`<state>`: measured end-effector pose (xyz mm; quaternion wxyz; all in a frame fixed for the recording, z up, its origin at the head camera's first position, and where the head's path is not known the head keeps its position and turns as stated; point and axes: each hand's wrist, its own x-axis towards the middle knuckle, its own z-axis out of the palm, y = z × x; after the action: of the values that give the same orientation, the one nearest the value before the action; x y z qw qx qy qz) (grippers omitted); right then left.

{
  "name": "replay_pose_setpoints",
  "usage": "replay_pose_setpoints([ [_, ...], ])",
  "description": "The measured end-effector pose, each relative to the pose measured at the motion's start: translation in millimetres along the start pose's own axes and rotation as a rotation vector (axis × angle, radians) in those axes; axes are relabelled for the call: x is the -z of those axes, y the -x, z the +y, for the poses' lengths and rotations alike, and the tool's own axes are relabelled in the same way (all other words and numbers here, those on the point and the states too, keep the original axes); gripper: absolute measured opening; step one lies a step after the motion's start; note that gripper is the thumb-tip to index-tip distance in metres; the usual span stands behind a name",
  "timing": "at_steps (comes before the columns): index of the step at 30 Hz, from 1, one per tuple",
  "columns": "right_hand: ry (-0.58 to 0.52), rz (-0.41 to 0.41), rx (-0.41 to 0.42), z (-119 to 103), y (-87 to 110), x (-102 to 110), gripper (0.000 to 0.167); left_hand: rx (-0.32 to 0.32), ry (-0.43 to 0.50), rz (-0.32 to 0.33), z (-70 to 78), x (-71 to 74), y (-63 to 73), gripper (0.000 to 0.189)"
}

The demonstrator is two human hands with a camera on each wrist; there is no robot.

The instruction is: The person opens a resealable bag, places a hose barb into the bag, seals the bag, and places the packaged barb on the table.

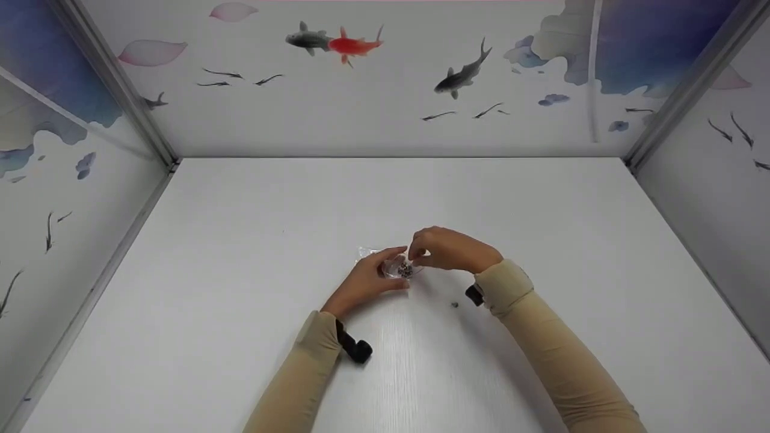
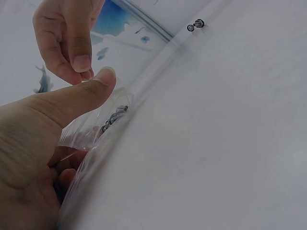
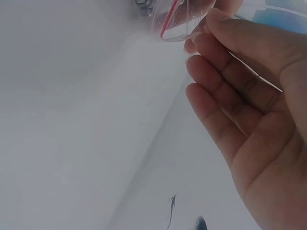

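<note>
A clear plastic zip bag with small dark metal screws inside lies in my left hand. In the left wrist view, my left thumb bends over the bag while the other fingers are mostly behind the film. My right hand is at the bag's mouth, thumb and forefinger pinching its edge. The right wrist view shows the red zip line close by these fingertips, with the remaining fingers loosely bent.
A small metal screw piece lies on the white table, below my right wrist. Printed panels with fish border the table at the back and both sides. Each sleeve cuff has a black wrist camera.
</note>
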<state>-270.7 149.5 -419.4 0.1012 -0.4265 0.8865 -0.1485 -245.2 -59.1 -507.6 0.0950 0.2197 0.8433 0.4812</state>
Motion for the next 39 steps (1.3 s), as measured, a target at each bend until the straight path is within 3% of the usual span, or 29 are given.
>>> replay_pose_setpoints([
  [12, -0.019, -0.033, -0.039, 4.9, 16.3, 4.7, 0.014, 0.004, 0.008, 0.005, -1.5, -0.9, -0.8, 0.07],
  [23, -0.057, -0.097, -0.2, 12.7, 39.1, 8.2, 0.016, 0.025, 0.025, -0.002, -1.3, -1.8, -1.0, 0.07],
  [39, -0.127, -0.165, -0.274, 37.5, 68.3, 5.7, 0.017, 0.031, 0.024, 0.006, -2.3, -2.7, -0.9, 0.07],
])
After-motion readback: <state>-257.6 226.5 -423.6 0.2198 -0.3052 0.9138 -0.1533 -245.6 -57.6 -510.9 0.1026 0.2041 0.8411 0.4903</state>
